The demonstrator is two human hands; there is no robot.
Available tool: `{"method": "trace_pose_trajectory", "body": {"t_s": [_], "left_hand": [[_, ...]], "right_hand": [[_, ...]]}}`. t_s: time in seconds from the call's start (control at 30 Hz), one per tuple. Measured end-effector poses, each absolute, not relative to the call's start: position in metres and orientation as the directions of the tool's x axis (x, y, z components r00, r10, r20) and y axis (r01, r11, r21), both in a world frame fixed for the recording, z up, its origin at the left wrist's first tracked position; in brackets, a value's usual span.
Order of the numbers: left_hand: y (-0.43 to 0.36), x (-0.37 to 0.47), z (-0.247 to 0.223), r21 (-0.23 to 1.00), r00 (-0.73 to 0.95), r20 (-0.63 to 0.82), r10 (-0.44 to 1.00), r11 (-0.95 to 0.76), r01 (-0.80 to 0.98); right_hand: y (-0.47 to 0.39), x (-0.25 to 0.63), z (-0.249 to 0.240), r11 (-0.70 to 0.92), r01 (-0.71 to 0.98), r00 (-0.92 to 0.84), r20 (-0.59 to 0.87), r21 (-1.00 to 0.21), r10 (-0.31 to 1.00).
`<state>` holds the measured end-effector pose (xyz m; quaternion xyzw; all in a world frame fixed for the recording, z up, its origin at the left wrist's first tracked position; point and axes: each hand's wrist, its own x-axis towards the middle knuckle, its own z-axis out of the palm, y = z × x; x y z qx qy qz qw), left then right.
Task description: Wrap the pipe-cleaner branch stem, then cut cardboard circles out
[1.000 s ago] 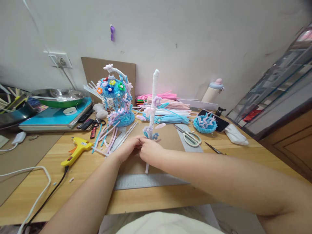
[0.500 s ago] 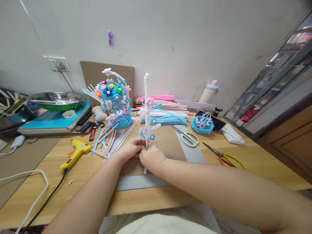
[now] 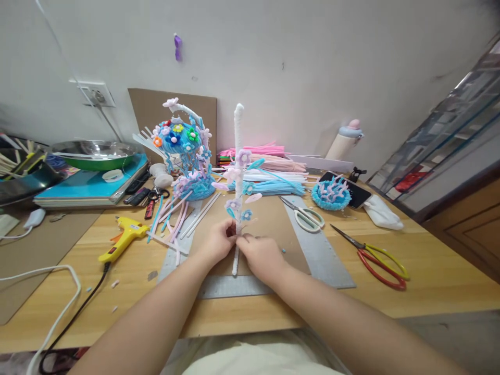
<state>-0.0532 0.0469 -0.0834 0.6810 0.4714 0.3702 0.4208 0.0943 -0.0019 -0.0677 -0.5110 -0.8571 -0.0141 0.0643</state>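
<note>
Centre of frame: we see the flowered white stem (image 3: 238, 133) near upright, left hand (image 3: 219, 240) and right hand (image 3: 263, 256) fingers clamped low on it; red-and-yellow scissors (image 3: 361, 246), right, now clear of the forearm (image 3: 332, 317)

We see soft, even, bright light from out of view. The flat pale-grey wall (image 3: 312, 62) darkens toward the upper right corner and takes a faint pink tint above the bundled bright-pink fuzzy stems (image 3: 269, 150). We catch glints in the round, green-sided metal bowl (image 3: 102, 165); wide-angle distortion slants the tall grey shelving (image 3: 449, 135).
</note>
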Motion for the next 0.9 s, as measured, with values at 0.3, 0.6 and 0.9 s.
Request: {"method": "trace_pose_trajectory", "body": {"t_s": [0.3, 0.6, 0.9], "left_hand": [[0.044, -0.052, -0.078, 0.81, 0.282, 0.103, 0.954, -0.245, 0.533], [0.036, -0.046, -0.067, 0.708, 0.251, 0.112, 0.961, -0.255, 0.659], [0.032, -0.042, -0.062, 0.723, 0.28, 0.141, 0.949, -0.292, 0.626]], "right_hand": [[0.024, 0.126, -0.064, 0.313, 0.806, -0.286, 0.132, -0.503, 0.949], [0.035, 0.109, -0.068, 0.256, 0.78, -0.282, 0.044, -0.572, 0.958], [0.042, 0.105, -0.061, 0.001, 0.594, -0.248, -0.182, -0.804, 0.952]]}}
